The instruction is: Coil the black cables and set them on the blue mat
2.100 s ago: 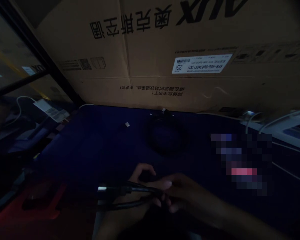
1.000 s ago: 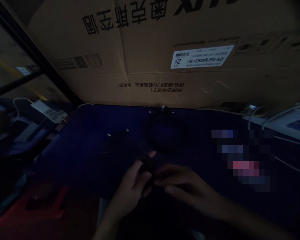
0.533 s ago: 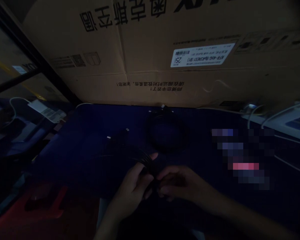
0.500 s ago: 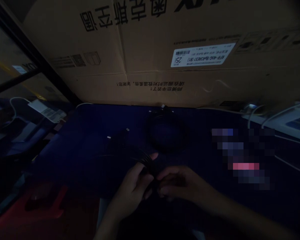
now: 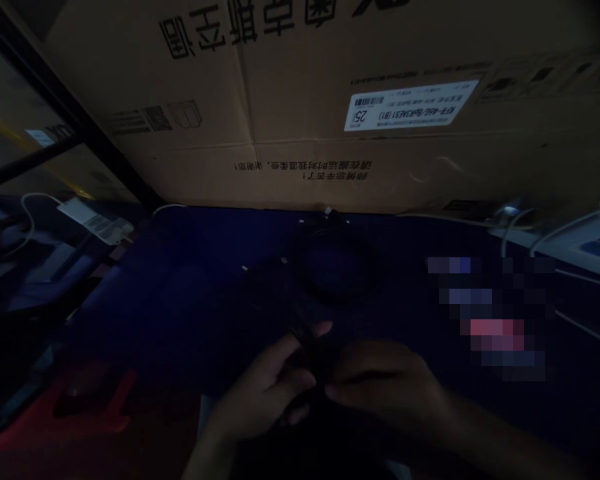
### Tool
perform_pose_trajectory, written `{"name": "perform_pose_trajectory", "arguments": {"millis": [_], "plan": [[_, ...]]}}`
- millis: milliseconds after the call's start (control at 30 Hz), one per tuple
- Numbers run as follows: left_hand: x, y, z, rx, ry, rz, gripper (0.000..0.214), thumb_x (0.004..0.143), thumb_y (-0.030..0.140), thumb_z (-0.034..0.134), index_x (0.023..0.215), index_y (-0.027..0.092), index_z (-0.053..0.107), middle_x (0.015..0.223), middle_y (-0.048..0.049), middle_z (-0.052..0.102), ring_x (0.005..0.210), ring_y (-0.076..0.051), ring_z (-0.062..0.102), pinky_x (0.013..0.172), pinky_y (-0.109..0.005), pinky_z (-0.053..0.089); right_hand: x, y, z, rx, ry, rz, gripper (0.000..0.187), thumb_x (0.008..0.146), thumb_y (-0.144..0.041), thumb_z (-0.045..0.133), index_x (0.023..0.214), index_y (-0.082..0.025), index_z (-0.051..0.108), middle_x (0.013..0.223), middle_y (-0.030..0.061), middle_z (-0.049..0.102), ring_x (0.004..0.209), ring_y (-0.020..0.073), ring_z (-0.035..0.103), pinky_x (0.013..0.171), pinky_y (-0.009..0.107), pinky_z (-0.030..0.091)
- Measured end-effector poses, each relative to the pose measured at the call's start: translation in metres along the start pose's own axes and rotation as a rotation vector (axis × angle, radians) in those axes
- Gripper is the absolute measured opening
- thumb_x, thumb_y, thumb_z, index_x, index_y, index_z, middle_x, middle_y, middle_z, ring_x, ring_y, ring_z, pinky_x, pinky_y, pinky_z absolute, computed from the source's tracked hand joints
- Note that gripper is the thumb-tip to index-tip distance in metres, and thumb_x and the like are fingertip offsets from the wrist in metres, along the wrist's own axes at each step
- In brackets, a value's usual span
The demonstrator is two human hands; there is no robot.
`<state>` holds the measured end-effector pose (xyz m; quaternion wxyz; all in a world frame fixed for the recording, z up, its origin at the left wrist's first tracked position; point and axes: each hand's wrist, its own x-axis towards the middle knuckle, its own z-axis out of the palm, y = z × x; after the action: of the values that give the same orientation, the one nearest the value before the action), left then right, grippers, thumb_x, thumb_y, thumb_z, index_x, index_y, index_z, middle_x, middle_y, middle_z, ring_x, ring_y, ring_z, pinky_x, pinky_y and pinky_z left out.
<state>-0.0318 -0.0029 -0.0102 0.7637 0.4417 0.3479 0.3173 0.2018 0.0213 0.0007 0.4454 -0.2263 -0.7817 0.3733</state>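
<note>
In the dim light a bundle of black cable runs through my left hand, whose fingers and thumb are closed around it. My right hand is closed too, its fingertips pinching at the right side of the same bundle. Shadow hides exactly where the fingertips meet the cable. Two small metal-tipped connectors lie on the dark blue cloth beyond my left hand, apparently the ends of this cable. Farther back, a second black cable rests in a round coil, with pale connector tips at its far side.
A large cardboard box with printed text stands behind the blue-covered table. A white power strip is at left, a red plastic stool below it. White cables and a pixelated patch are at right.
Both hands have shifted slightly right with the cable bundle. The loose connectors have slid right toward the coil. My right hand has turned, showing more of its back.
</note>
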Motion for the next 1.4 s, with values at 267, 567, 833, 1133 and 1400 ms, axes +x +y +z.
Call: {"name": "perform_pose_trajectory", "arguments": {"millis": [267,567,833,1133,1400], "plan": [[0.006,0.007,0.005,0.013,0.034,-0.014,0.057,0.101,0.043,0.068,0.155,0.039,0.05,0.105,-0.0014,0.056,0.051,-0.001,0.048,0.044,-0.016,0.035,0.005,-0.01,-0.016,-0.498,-0.142,-0.284,0.02,0.105,-0.015,0.062,0.118,-0.021,0.076,0.096,0.0056,0.083,0.085,0.0212,0.075,0.066,0.032,0.061],[0.009,0.009,0.008,0.021,0.154,0.117,0.038,0.102,0.051,0.065,0.132,0.027,0.064,0.089,0.0043,0.049,0.048,-0.001,0.047,0.043,-0.015,0.031,0.018,0.011,-0.017,0.276,0.121,0.845,0.05,0.089,-0.069,0.071,0.087,-0.02,0.075,0.072,0.0012,0.068,0.063,0.0147,0.067,0.06,0.027,0.057],[0.009,0.006,0.007,0.027,0.134,0.107,0.038,0.101,0.048,0.067,0.133,0.026,0.063,0.087,0.0027,0.056,0.05,-0.003,0.048,0.045,-0.015,0.034,0.016,0.0,-0.004,0.627,-0.124,1.027,0.048,0.081,-0.064,0.083,0.092,-0.017,0.081,0.084,0.0054,0.079,0.07,0.0146,0.075,0.063,0.024,0.06],[0.013,0.008,0.007,0.011,0.145,0.097,0.039,0.102,0.049,0.066,0.135,0.028,0.063,0.1,0.0003,0.056,0.05,-0.001,0.046,0.042,-0.015,0.031,0.005,0.005,-0.002,0.117,-0.046,0.503,0.017,0.094,-0.04,0.076,0.102,-0.027,0.086,0.085,0.0045,0.08,0.074,0.0198,0.074,0.069,0.032,0.061],[0.013,0.004,0.005,-0.013,0.136,0.082,0.038,0.102,0.047,0.066,0.136,0.029,0.063,0.085,0.0047,0.051,0.05,-0.003,0.047,0.043,-0.015,0.035,-0.002,-0.011,-0.005,0.034,-0.183,0.527,0.014,0.101,-0.039,0.07,0.109,-0.036,0.082,0.092,-0.0025,0.081,0.08,0.0194,0.077,0.071,0.029,0.061]]}}
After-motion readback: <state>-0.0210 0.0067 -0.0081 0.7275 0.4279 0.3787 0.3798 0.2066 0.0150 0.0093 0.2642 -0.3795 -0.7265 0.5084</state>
